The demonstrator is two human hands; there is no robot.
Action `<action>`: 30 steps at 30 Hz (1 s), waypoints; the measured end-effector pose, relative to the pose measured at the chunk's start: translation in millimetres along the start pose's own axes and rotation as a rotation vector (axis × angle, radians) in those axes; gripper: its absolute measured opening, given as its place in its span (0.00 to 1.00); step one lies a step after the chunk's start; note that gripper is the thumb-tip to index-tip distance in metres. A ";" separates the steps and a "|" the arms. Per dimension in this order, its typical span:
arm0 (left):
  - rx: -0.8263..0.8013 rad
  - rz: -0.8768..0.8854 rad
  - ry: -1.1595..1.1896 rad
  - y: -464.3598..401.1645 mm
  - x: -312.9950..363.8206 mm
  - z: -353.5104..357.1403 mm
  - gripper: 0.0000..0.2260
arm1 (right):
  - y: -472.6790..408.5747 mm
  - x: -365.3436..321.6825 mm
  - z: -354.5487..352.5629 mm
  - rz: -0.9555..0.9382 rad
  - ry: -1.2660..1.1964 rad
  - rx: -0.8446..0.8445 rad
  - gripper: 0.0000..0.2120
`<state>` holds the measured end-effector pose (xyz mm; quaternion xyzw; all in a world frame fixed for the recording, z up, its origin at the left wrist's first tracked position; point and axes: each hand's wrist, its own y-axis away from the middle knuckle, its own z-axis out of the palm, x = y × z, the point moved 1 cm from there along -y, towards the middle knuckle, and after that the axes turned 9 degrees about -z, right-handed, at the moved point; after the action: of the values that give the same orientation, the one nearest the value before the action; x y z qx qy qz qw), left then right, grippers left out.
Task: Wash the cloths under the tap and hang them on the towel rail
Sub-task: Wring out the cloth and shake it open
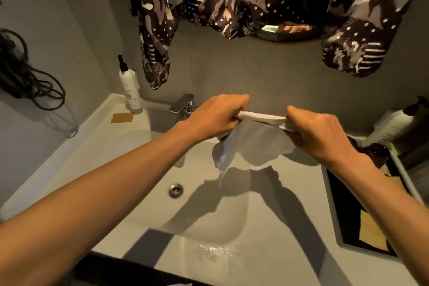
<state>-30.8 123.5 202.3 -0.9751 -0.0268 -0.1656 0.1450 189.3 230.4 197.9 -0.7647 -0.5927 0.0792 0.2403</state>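
Observation:
A wet white cloth [257, 139] is stretched between both hands above the white sink [130, 169]. My left hand [216, 118] grips its left end, my right hand [318, 132] grips its right end. The top edge is bunched into a roll; the rest hangs down, and a corner drips toward the basin near the drain [175, 190]. The chrome tap [184, 104] stands just behind my left hand, partly hidden by it. No towel rail is visible.
A white pump bottle [130, 90] stands at the sink's back left by a tan card [121, 117]. Patterned camouflage fabric [232, 0] hangs above. A dark tray [357, 213] and dark jars [377, 153] sit right. Black cables [25, 76] hang on the left wall. Water pools on the front rim.

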 end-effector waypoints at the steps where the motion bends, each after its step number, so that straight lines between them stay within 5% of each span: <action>1: 0.025 0.018 0.008 1.2 9.4 1.5 0.09 | 10.8 -3.2 -5.6 0.026 0.039 0.035 0.12; 4: -0.012 0.063 -0.087 20.6 22.5 29.0 0.08 | 57.3 -17.1 -7.7 0.043 0.038 -0.013 0.12; 9: -0.413 0.152 -0.264 110.8 4.4 133.5 0.08 | 161.6 -82.0 43.7 0.199 -0.090 -0.498 0.17; 12: -0.655 0.085 -0.201 162.4 2.0 174.8 0.08 | 212.3 -128.1 76.6 0.321 -0.302 -0.852 0.07; 15: -0.804 0.009 -0.037 187.7 -0.2 183.7 0.09 | 235.3 -145.7 79.2 0.433 -0.490 -0.962 0.10; 20: -0.821 -0.145 0.242 176.9 -25.7 179.2 0.11 | 221.4 -115.5 66.9 0.582 -0.675 -0.882 0.02; 26: -0.587 -0.651 0.694 143.5 -67.6 184.7 0.05 | 157.4 -46.6 94.3 0.831 -0.728 -0.350 0.12; 30: -0.328 -0.844 0.425 121.8 -70.1 220.0 0.18 | 145.8 -24.3 144.3 0.979 -0.588 -0.323 0.24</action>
<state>-15.4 70.9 -52.8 -0.8339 -0.3624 -0.4069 -0.0876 250.3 220.3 0.8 -0.9219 -0.2172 0.2983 -0.1180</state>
